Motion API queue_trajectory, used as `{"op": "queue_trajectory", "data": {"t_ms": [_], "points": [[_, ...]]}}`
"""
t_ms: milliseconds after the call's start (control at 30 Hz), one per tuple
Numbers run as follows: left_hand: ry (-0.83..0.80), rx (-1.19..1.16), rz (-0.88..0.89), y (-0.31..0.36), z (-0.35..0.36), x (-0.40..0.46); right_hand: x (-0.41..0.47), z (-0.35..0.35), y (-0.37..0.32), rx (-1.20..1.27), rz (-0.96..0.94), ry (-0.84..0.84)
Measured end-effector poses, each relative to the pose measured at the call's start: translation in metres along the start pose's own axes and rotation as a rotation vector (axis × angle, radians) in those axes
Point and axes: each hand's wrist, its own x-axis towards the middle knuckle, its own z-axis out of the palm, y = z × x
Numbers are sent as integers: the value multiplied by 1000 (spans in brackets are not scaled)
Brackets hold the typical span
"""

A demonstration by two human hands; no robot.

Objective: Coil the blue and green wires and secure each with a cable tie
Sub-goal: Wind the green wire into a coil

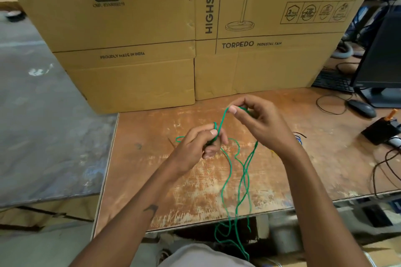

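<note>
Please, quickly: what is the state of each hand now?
Left hand: closed, pinching the green wire.
Right hand: closed, pinching the same green wire higher up.

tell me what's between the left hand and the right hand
In the head view, a short taut stretch of the green wire spans the gap from the left hand to the right hand; nothing else.

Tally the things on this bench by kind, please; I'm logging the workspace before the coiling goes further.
Green wire, gripped by left hand and right hand: 1
Blue wire, only a bit showing past the right wrist: 1
Cardboard boxes: 2
Computer mouse: 1
Keyboard: 1
Monitor: 1
Total: 7
</note>
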Motion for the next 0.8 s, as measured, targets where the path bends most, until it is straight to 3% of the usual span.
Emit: {"op": "queue_trajectory", "data": {"t_ms": [133,267,400,533,567,700,800], "points": [[-88,-339,-48,17,4,0,17,31,21,99,3,55],[-174,-664,5,34,7,3,8,60,34,161,-2,-104],[49,-882,148,53,6,11,-6,86,49,174,85,-222],[270,-836,394,95,-34,19,-30,86,78,-412,6,-344],[279,-851,451,108,-48,19,-39,82,89,-440,24,-329],[338,-803,525,138,-88,18,-69,71,114,-86,138,-204],[406,-674,427,117,-82,23,-69,70,105,-74,66,-138]]}}
